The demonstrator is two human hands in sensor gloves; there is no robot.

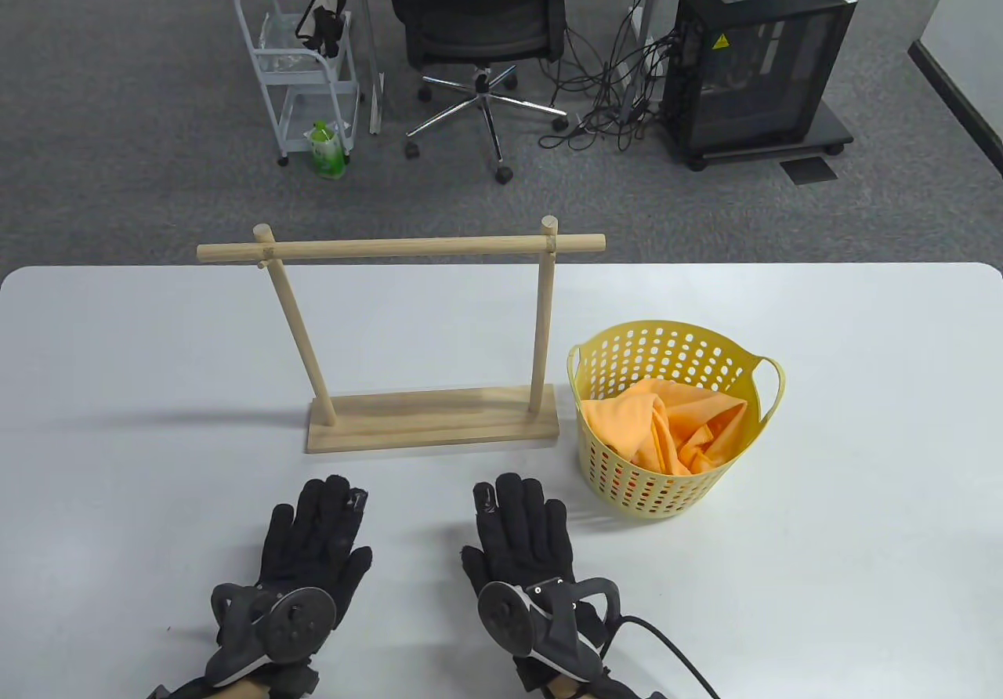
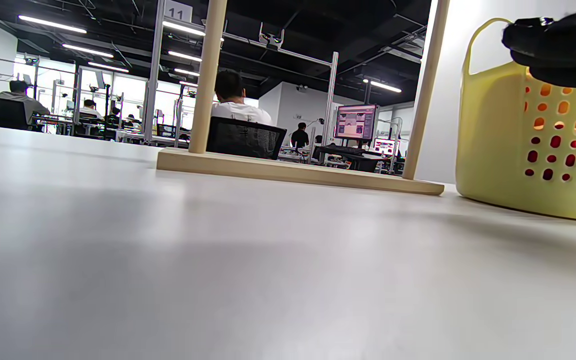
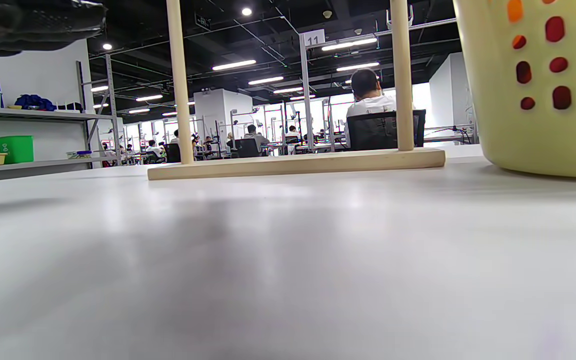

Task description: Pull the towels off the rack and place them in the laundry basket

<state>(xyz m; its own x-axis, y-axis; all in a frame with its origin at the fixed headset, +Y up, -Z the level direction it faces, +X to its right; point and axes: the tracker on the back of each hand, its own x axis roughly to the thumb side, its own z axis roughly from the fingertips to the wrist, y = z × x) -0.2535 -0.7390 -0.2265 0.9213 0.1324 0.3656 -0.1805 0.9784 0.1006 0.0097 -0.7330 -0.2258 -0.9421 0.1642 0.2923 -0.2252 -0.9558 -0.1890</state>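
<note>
left hand (image 1: 313, 546), right hand (image 1: 521, 542): flat, empty | towels (image 1: 674, 429): in basket (image 1: 666, 342), apparently all

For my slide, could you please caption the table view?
Both gloved hands rest flat before the bare rack; orange towels fill the basket.

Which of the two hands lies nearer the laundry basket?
The right hand, flat on the table just left of the yellow laundry basket; the left hand lies farther left, before the rack's base.
</note>
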